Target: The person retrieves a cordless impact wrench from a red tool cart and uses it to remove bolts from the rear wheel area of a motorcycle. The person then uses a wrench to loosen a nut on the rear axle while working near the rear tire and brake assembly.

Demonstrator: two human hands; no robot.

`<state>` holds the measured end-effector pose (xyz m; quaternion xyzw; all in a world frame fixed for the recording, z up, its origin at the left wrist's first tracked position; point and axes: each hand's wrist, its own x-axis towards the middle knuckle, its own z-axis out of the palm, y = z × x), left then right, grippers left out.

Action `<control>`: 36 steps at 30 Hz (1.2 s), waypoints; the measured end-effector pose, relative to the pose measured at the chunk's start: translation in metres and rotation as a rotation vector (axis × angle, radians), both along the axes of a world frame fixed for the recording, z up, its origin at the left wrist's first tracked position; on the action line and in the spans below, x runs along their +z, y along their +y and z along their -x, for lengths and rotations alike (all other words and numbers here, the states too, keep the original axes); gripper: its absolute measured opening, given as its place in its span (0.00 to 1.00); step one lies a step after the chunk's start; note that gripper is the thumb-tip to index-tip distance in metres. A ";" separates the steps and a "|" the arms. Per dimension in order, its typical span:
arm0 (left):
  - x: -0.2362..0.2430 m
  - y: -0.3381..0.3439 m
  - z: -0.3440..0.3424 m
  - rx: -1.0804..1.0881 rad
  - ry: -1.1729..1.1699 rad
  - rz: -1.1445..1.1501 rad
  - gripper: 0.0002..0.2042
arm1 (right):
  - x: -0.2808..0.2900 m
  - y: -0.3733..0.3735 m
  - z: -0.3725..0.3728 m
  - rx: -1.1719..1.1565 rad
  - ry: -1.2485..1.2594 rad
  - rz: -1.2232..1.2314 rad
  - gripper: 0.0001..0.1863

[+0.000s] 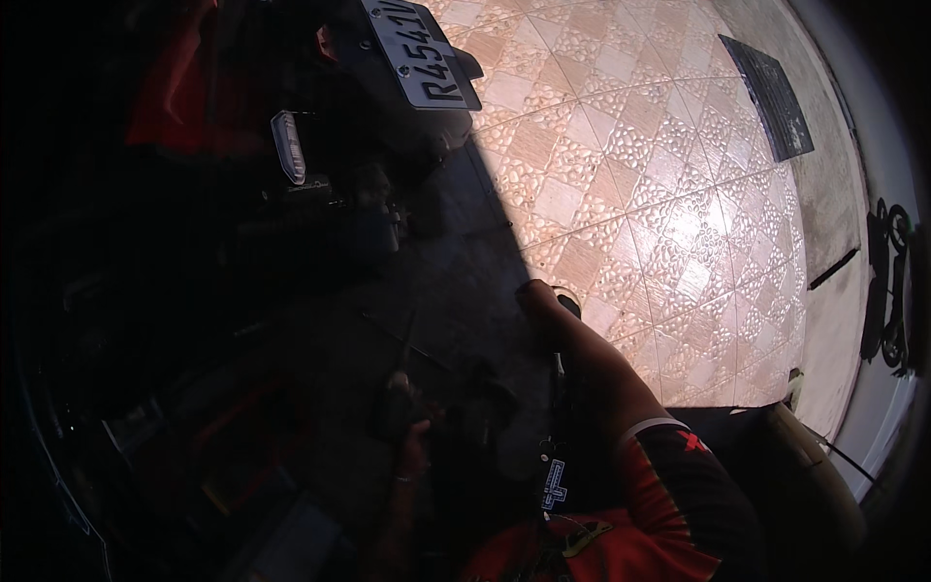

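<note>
Deep shadow covers most of the work area. My left hand [415,448] is low in the middle, its fingers closed around a dark-handled tool [396,393] with a thin shaft pointing up; its exact kind is too dark to tell. My right hand [539,303] reaches up from the lower right, at the border between shadow and sunlit tiles. Its fingers are lost in the dark, so what they hold, if anything, is hidden. The rear of a motorcycle [165,107], with red bodywork, a number plate [412,53] and a clear turn signal [288,147], is at the upper left.
Patterned floor tiles [621,175] lie sunlit on the right. A dark mat [768,97] is beyond them at the upper right. Another motorcycle [887,281] stands at the far right. A small dark thing with a pale rim [569,307] is beside my right arm.
</note>
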<state>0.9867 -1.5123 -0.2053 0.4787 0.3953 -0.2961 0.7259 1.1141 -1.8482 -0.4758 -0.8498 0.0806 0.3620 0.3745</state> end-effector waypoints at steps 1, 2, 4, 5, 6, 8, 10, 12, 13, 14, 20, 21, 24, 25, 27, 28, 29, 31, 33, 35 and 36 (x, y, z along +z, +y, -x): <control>-0.022 0.007 0.002 -0.003 0.062 0.004 0.27 | -0.027 0.014 -0.001 0.010 0.019 0.038 0.09; -0.049 0.012 0.000 0.010 0.092 0.065 0.24 | -0.053 0.025 -0.003 -0.037 -0.020 0.043 0.10; -0.102 0.028 -0.001 -0.071 0.035 0.057 0.23 | -0.106 0.053 -0.006 -0.143 -0.076 0.051 0.10; -0.128 0.038 -0.004 -0.017 0.063 0.133 0.23 | -0.131 0.067 -0.011 -0.164 -0.120 0.047 0.10; -0.154 0.047 -0.007 0.036 0.095 0.207 0.24 | -0.155 0.082 -0.017 -0.179 -0.155 0.040 0.10; -0.191 0.064 -0.010 0.259 0.254 0.283 0.27 | -0.191 0.114 -0.024 -0.208 -0.149 0.022 0.11; -0.221 0.067 -0.014 0.184 0.059 0.228 0.29 | -0.216 0.138 -0.036 -0.227 -0.115 0.010 0.12; -0.238 0.068 -0.023 0.111 -0.033 0.182 0.32 | -0.230 0.153 -0.046 -0.290 -0.158 -0.062 0.12; -0.243 0.067 -0.028 0.112 -0.001 0.091 0.33 | -0.235 0.159 -0.049 -0.322 -0.164 -0.083 0.12; -0.246 0.066 -0.034 0.126 0.009 0.050 0.33 | -0.237 0.163 -0.053 -0.290 -0.207 -0.067 0.12; -0.248 0.048 -0.063 0.106 -0.243 -0.057 0.34 | -0.250 0.171 -0.076 -0.015 -0.241 0.046 0.14; -0.247 0.045 -0.065 0.082 -0.242 -0.038 0.36 | -0.252 0.173 -0.077 0.016 -0.236 0.029 0.14; -0.244 0.035 -0.075 0.034 -0.275 -0.032 0.39 | -0.263 0.175 -0.086 0.117 -0.227 -0.016 0.15; -0.244 0.032 -0.078 0.031 -0.305 -0.034 0.39 | -0.268 0.176 -0.091 0.146 -0.240 -0.028 0.16; -0.240 0.026 -0.078 0.000 -0.301 -0.057 0.38 | -0.278 0.183 -0.095 0.291 -0.304 -0.050 0.17; -0.239 0.024 -0.079 -0.023 -0.327 -0.065 0.38 | -0.283 0.186 -0.098 0.357 -0.348 -0.056 0.17; -0.238 0.022 -0.080 -0.034 -0.315 -0.067 0.37 | -0.286 0.189 -0.100 0.396 -0.382 -0.054 0.17; -0.234 0.021 -0.079 -0.068 -0.327 -0.092 0.37 | -0.288 0.197 -0.103 0.472 -0.447 -0.054 0.17; -0.233 0.019 -0.077 -0.049 -0.317 -0.087 0.37 | -0.281 0.200 -0.107 0.547 -0.500 -0.016 0.16; -0.234 0.019 -0.077 -0.042 -0.330 -0.078 0.36 | -0.264 0.198 -0.113 0.394 -0.384 -0.121 0.16; -0.235 0.019 -0.077 -0.043 -0.337 -0.069 0.36 | -0.251 0.195 -0.112 0.204 -0.236 -0.247 0.17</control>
